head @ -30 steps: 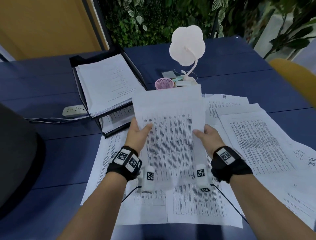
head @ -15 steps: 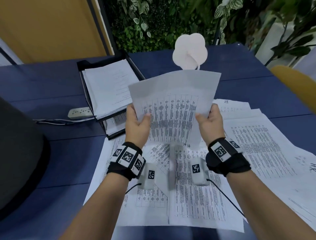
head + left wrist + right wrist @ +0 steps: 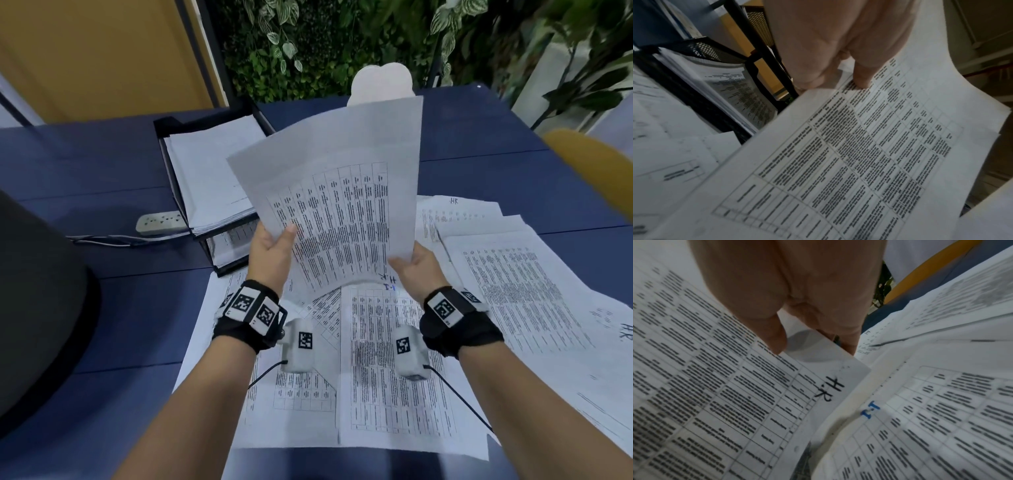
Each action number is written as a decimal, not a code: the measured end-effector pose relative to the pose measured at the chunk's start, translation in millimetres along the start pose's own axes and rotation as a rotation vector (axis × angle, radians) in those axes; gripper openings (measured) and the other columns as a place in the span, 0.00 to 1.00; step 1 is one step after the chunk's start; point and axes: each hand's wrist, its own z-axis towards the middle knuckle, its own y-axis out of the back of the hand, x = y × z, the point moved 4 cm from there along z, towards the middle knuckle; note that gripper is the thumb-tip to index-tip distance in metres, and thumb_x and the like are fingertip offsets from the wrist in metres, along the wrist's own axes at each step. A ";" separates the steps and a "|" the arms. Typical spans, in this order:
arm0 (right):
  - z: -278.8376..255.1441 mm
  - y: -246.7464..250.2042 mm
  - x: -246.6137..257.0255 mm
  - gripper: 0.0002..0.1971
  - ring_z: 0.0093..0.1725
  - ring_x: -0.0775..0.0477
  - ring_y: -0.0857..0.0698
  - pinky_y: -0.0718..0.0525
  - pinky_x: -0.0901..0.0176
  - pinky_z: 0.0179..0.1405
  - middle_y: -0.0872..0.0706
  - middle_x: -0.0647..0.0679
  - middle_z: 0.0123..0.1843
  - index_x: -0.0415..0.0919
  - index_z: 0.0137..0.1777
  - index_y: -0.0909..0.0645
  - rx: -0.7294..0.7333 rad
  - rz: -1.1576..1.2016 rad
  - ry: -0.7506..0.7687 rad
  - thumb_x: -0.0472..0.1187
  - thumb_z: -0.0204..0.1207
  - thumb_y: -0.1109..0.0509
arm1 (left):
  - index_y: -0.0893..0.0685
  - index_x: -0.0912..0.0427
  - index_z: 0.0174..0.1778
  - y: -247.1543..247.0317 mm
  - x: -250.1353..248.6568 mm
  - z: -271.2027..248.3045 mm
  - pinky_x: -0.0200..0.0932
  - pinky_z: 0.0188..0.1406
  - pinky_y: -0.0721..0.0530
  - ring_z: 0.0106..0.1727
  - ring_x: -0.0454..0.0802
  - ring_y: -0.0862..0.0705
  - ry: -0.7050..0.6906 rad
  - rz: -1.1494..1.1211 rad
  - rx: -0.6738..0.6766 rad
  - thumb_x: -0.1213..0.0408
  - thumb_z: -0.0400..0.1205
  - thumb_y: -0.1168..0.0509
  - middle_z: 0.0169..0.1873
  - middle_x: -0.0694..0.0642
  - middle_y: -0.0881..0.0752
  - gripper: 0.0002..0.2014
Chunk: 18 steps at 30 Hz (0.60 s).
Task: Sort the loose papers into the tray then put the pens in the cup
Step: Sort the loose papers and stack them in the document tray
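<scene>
Printed sheet [image 3: 342, 212] between both grips.

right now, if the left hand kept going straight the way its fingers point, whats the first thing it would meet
Probably the black paper tray. The left hand, gripping the printed sheet, points forward and slightly left, and the left wrist view shows the tray's frame just beyond the fingers. Depth is hard to judge.

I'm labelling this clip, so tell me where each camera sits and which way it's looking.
Head: worn on the head, looking forward and down at the held sheet, black tray and both forearms.
Left wrist: looks along the left hand to the sheet and tray.
Right wrist: looks along the right hand at the sheet corner marked HR.
All three share the held sheet.
</scene>
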 end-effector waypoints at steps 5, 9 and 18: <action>-0.1 -3.8 -26.9 0.17 0.54 0.43 0.18 0.23 0.58 0.51 0.16 0.39 0.62 0.35 0.69 0.25 0.036 -0.152 -0.126 0.36 0.81 0.37 | 0.20 0.52 0.59 -5.6 19.6 -9.3 0.49 0.63 0.18 0.60 0.47 0.15 0.077 0.082 0.104 0.69 0.81 0.33 0.57 0.51 0.13 0.13; 2.4 -2.7 -29.2 0.12 0.51 0.45 0.19 0.22 0.57 0.49 0.16 0.45 0.54 0.37 0.63 0.22 -0.011 -0.111 -0.090 0.39 0.82 0.36 | 0.21 0.54 0.61 -5.9 27.6 -10.7 0.44 0.60 0.19 0.58 0.43 0.16 0.083 0.149 0.064 0.64 0.84 0.37 0.54 0.47 0.14 0.10; 10.6 -32.0 6.2 0.08 0.31 0.42 0.15 0.21 0.56 0.25 0.19 0.43 0.57 0.42 0.60 0.27 0.134 0.037 -0.108 0.38 0.84 0.39 | 0.31 0.57 0.65 32.6 -9.0 3.4 0.29 0.52 0.18 0.51 0.36 0.16 -0.050 0.040 -0.201 0.71 0.84 0.37 0.52 0.47 0.16 0.16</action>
